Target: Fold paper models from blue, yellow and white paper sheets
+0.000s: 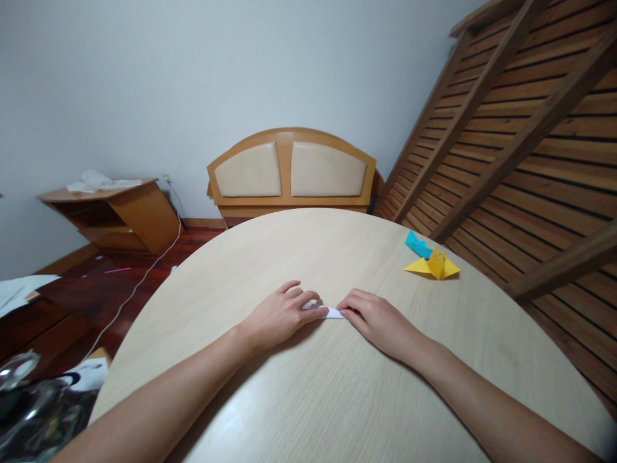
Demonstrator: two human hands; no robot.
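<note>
A small folded piece of white paper [332,313] lies flat on the round pale wooden table [308,392]. My left hand [282,315] presses on its left end with the fingertips. My right hand [378,321] pinches its right end, fingers curled down onto it. Most of the paper is hidden under the two hands; only a narrow white strip shows between them.
A folded yellow paper shape [434,266] and a folded blue paper piece [417,245] lie at the table's far right. A slatted wooden bed frame [520,128] leans at the right. A headboard [292,170] stands behind the table, a low shelf [116,212] at the left.
</note>
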